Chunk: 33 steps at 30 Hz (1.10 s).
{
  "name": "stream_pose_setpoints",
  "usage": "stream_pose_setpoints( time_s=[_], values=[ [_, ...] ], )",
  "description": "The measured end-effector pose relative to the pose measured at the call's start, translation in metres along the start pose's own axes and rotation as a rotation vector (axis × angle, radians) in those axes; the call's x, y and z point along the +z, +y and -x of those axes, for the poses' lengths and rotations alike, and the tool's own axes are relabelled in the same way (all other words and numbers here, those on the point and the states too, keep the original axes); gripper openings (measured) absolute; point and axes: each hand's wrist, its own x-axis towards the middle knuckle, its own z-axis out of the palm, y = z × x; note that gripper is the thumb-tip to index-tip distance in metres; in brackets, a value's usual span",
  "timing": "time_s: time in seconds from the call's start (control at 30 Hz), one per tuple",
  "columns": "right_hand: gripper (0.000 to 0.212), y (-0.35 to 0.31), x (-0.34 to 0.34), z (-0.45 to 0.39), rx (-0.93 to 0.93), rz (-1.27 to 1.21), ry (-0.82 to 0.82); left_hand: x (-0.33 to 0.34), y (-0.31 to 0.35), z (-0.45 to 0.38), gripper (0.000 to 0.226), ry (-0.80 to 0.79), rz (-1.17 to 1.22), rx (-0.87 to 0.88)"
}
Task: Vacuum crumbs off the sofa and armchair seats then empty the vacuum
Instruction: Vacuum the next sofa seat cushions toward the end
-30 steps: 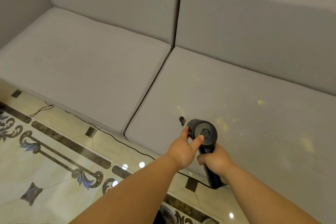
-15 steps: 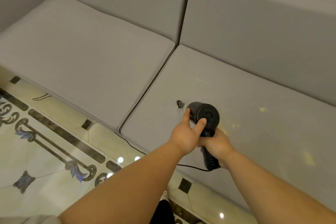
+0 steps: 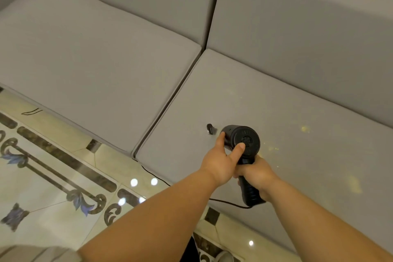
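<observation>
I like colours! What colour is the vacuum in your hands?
Black. The vacuum shows clearly in the head view.

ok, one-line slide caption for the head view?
Both hands steady a black handheld vacuum over yellow crumbs on the grey sofa seat.
</observation>
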Motion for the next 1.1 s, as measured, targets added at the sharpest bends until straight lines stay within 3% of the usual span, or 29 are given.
stream_pose_setpoints(
  time_s=[0.43,0.73,1.1],
  values=[
    [0.037,0.052,-0.014,0.03,-0.034,-0.012,-0.029,0.042,-0.018,0.044,0.079,0.034,0.049,-0.011],
    [0.04,0.019,-0.003,0.01,-0.133,-0.06,-0.054,0.014,-0.002,0.027,0.076,0.128,0.046,0.038],
    [0.041,0.056,-0.005,0.01,-0.031,0.01,-0.053,0.032,-0.031,0.035,0.077,0.035,0.026,-0.014]
  ],
)
